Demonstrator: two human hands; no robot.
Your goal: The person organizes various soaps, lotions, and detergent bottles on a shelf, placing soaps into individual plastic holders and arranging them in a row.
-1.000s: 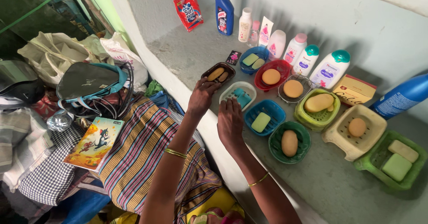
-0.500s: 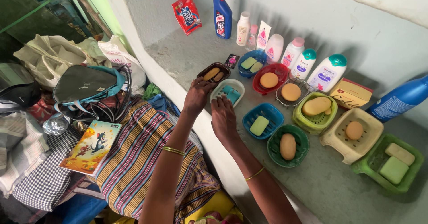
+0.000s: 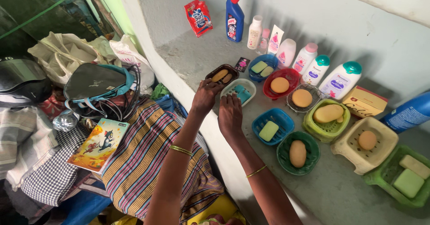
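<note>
Looking down first at a striped cloth close to the body, with a picture book lying beside it on the left. Reaching forward from there with both arms over the edge of a grey ledge.

Curling the fingers of the left hand against the near rim of a brown dish holding two tan soaps; impossible to tell whether gripping it or only touching. Laying the right hand palm down and relaxed, grasping nothing, with the fingertips just at the near rim of a white dish holding blue soaps. Keeping these two dishes side by side at the left end of the arrangement.

Judging the arranging as nearly finished: seeing soap already in every dish in view, such as the blue basket dish and the round green dish to the right, and no loose soap anywhere on the ledge (only a small dark sachet lying apart). Leaving, it seems, only the placing of these two nearest dishes.

Finding farther back, along the wall, a row of white bottles, a tall blue bottle and a red packet.
</note>
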